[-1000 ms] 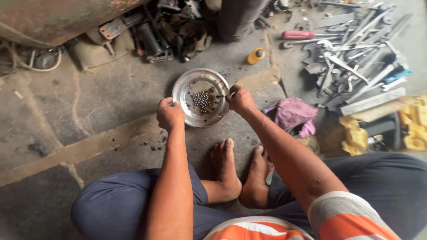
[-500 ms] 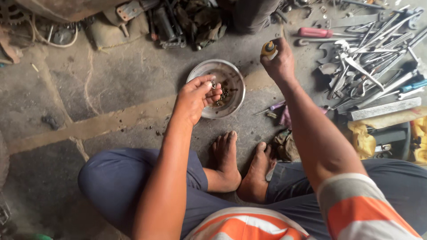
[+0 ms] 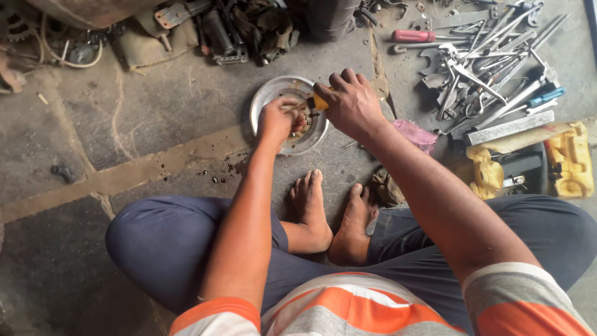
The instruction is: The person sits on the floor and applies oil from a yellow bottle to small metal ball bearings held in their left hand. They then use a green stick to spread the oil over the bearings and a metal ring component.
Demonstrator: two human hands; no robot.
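Soft, even daylight, no hard source to be told. Moderately bright overall; floor (image 3: 124, 124) grey and flat-lit, dimmer toward near left corner. Faint, diffuse shadows only: under legs, beside feet, beneath hands over plate (image 3: 267, 93). Mild sheen on plate rim and on tools (image 3: 485, 68) at far right, no blown glare. Focus fair across middle; slight motion softness on right hand (image 3: 351, 102) and left hand (image 3: 278, 119). Wide-angle bend at edges, far clutter stretched and darker along top.

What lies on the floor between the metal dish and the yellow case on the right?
In the head view, a pink rag lies between the dish and the yellow case, beside a pile of wrenches.
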